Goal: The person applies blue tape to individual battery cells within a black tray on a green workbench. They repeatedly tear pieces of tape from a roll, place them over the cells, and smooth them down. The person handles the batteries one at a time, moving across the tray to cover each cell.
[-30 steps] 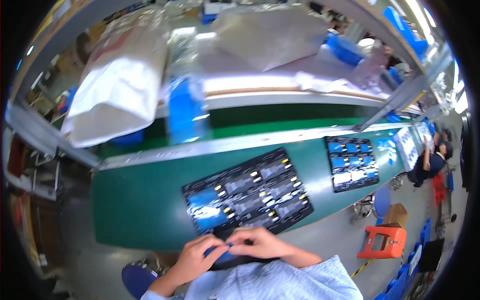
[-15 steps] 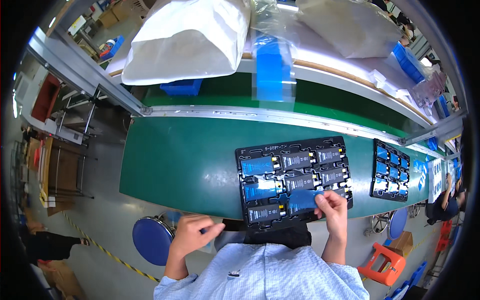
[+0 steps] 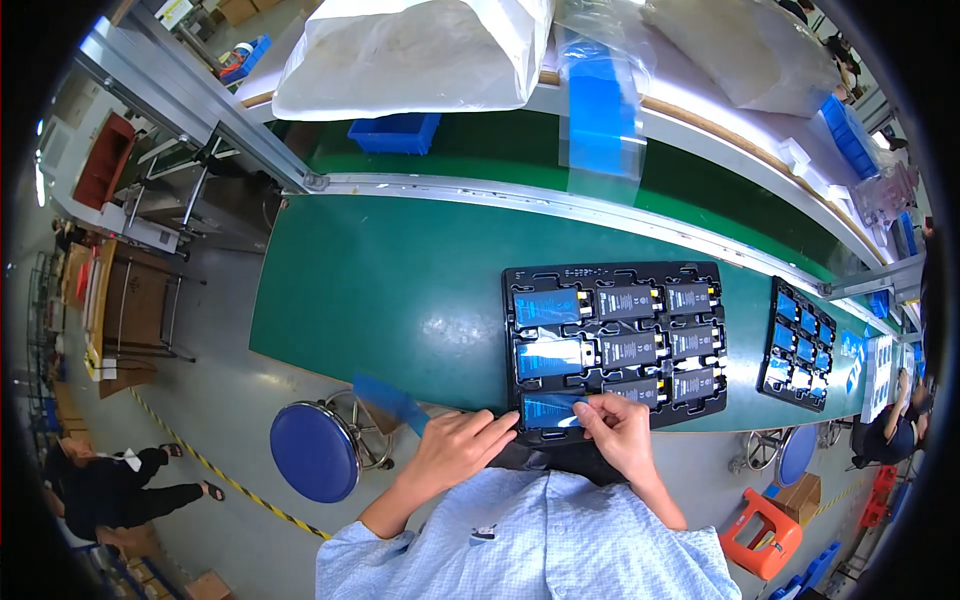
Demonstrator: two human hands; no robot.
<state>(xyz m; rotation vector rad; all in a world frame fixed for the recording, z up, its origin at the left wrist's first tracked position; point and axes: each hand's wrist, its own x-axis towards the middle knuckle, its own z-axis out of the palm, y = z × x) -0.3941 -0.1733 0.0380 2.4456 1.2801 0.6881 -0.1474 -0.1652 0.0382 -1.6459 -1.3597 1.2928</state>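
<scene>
A black plastic tray [image 3: 515, 300] holds several flat battery packs near the table's front edge. Those in its left column look blue on top; the others, such as the battery [image 3: 628, 348] in the middle, look dark grey. My right hand [image 3: 622, 432] pinches the right end of a blue film [image 3: 550, 411], which lies over the near-left battery. At that battery's left end, the fingertips of my left hand [image 3: 458, 452] touch or nearly touch the tray's corner. A second see-through blue film [image 3: 392, 402] sticks out from my left hand, over the table edge; its held end is hidden.
On the green table [image 3: 390, 290], a second tray [image 3: 797, 345] of blue-topped batteries stands to the right. The shelf above bears a white bag [image 3: 410, 60] and a clear bag with blue sheets [image 3: 603, 110]. A blue stool [image 3: 315, 452] and an orange stool [image 3: 762, 535] stand on the floor.
My right hand has moved left and lowered the blue film onto the near-left battery. My left hand has come right to the tray's corner, with a blue film now showing from it.
</scene>
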